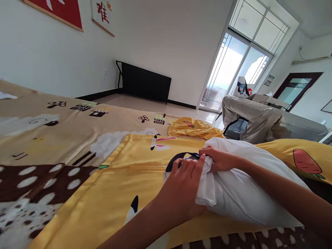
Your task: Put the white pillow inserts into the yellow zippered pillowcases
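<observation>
A plump white pillow point(249, 193) lies on the right, partly over a flat yellow pillowcase point(124, 204) printed with rabbits. My left hand point(181, 186) has its fingers curled over bunched white cloth point(207, 195) at the pillow's near-left end. Just beyond it, my right hand point(220, 159) is closed on the same end of the pillow, its fingertips close to my left fingers. A black patch point(177, 160) shows beside my left fingers; whether it is print or a fold of the case I cannot tell. The gathered cloth hides the fingertips.
Under everything spreads a patterned blanket point(77, 145) in beige and brown. Crumpled yellow cloth point(194, 128) lies at the far edge. A yellow pillow with a carrot print point(306, 159) is at right. Beyond stand a black panel point(145, 83) and plastic-covered furniture point(267, 119).
</observation>
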